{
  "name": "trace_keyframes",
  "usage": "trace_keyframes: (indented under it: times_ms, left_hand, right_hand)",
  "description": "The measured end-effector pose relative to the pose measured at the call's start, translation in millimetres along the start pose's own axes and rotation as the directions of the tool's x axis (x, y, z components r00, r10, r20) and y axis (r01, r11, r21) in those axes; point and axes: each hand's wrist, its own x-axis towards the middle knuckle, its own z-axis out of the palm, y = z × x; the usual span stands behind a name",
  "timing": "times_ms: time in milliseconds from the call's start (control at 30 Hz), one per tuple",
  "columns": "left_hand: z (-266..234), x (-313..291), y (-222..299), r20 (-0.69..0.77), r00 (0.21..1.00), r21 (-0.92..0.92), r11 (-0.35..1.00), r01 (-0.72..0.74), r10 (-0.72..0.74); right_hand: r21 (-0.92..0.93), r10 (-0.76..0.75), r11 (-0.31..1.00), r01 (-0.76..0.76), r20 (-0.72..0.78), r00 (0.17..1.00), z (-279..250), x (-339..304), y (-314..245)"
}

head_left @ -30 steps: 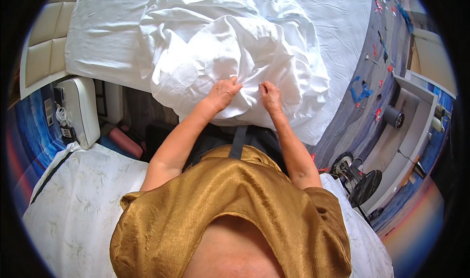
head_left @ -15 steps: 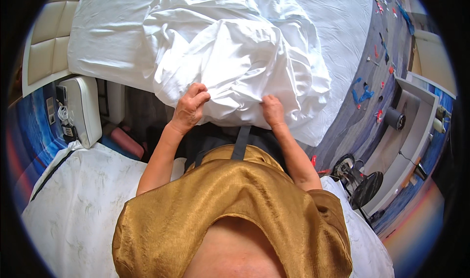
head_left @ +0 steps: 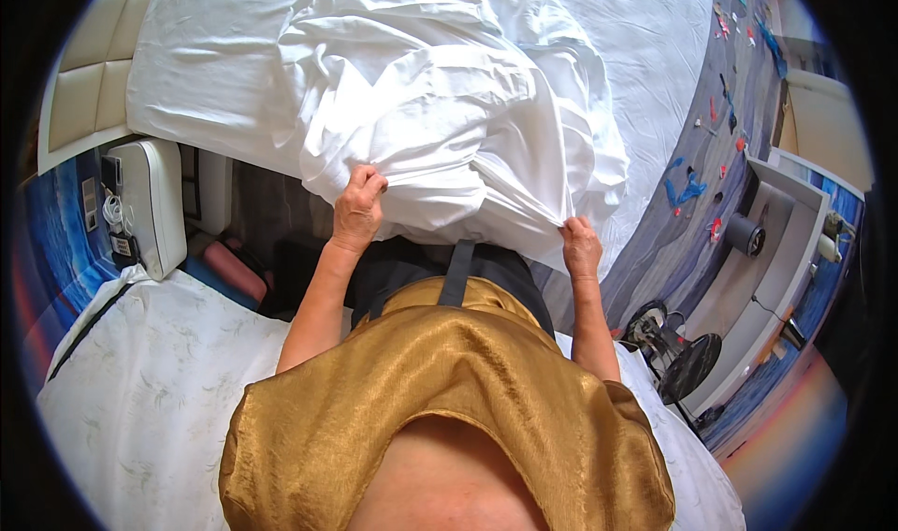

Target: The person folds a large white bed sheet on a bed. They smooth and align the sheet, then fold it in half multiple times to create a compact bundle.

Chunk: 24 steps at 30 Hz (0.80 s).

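A bunched white sheet [head_left: 430, 138] lies in folds across the near side of a bed covered in smooth white cloth [head_left: 636, 44]. At its near edge my left hand [head_left: 358, 210] is closed, pinching the fabric between thumb and fingers. Farther to the right, my right hand [head_left: 581, 247] grips the same edge, and creases run from its fingertips up into the pile. Between the two hands the sheet's edge hangs over the side of the bed, close in front of my waist.
Left of the bed are a padded cream headboard [head_left: 94, 77] and a white bedside cabinet [head_left: 154, 208]. Another bed with a white cover [head_left: 178, 372] is behind me. On the right stand a black fan [head_left: 687, 363] and a long white shelf unit [head_left: 776, 241]; small coloured scraps litter the floor.
My right hand has moved to the right and slightly nearer, stretching the sheet's edge. My left hand has shifted only a little, and the folds between the hands have flattened.
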Motion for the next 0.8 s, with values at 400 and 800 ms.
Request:
trace_keyframes:
  times_ms: [400, 800]
  left_hand:
    - [24.8, 10.3, 34.8, 0.137, 0.834, 0.024, 0.843, 0.537, -0.535]
    - [-35.5, 59.7, 15.3, -0.058, 0.768, -0.973, 0.209, 0.1, -0.638]
  right_hand:
    - [0.123, -0.225, 0.965, 0.232, -0.067, 0.972, 65.8, 86.4, -111.4]
    - [0.768, -0.249, 0.636, 0.074, 0.113, 0.962, -70.0, 81.8, -163.3]
